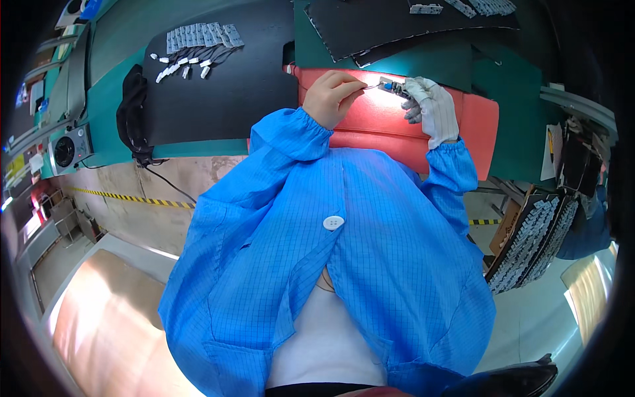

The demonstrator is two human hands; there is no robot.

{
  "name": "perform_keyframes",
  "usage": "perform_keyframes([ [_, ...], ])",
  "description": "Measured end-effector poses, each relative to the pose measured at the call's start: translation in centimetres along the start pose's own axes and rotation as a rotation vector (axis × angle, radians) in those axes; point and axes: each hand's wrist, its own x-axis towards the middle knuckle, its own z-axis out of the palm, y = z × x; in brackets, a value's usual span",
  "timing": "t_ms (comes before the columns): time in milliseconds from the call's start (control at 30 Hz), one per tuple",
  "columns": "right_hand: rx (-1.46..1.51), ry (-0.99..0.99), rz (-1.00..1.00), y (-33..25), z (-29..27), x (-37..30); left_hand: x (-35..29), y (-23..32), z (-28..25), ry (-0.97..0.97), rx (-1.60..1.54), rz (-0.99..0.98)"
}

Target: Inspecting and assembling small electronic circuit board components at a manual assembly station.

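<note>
Over a red padded mat [390, 140], my bare left hand [333, 97] pinches thin dark wires [372, 87] between thumb and fingertips. Those wires run to a small circuit board [395, 87] with blue parts on it. My right hand [430, 109], in a white glove with greyish fingertips, grips the right end of that board. Its fingers hide part of the board. Bright light falls on the mat around the board. Both hands are close together, with the board and wires spanning the gap between them.
On the black mat [221, 106] at left lies a row of small boards [202, 38] with wires and white connectors [184, 63]. More boards [493, 6] lie on black sheets at the far right. A rack packed with small parts [532, 245] stands at my right, near a metal rail [579, 106].
</note>
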Motion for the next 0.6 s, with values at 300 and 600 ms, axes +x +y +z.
perform_keyframes([
  [300,0.063,0.032,-0.037,-0.27,-0.27,-0.04,-0.01,0.09,-0.23,-0.019,0.026,-0.011],
  [600,0.000,0.031,-0.166,0.36,-0.53,0.14,0.28,0.03,-0.13,-0.006,-0.010,-0.025],
])
